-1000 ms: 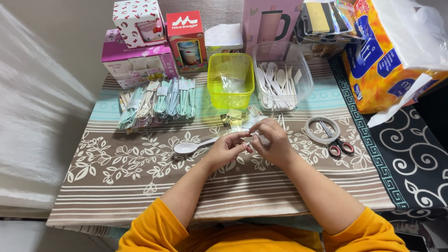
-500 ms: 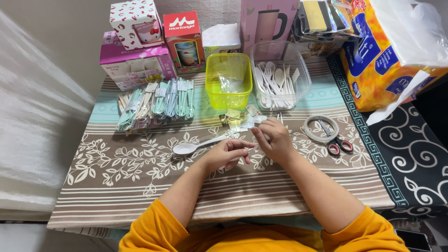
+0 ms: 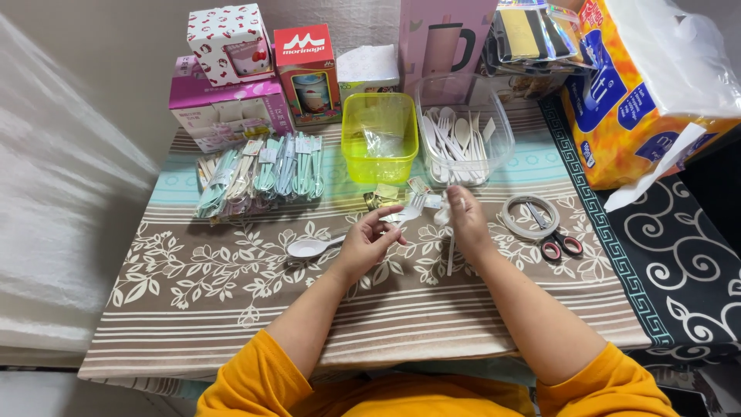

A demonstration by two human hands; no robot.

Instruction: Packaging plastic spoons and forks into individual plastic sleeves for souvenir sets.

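White plastic fork (image 3: 411,208) sits pinched in the left hand (image 3: 369,243) above the desk (image 3: 193,293), tines toward the right hand (image 3: 465,220), which closes on a white plastic utensil handle (image 3: 450,255), apparently pairing them; a white spoon (image 3: 309,247) lies beside.

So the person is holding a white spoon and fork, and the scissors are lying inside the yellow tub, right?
Not quite. The scissors lie on the tablecloth beside the tape roll, right of the right hand, not in the yellow tub. The head view shows this. The left hand does hold the white spoon and fork.
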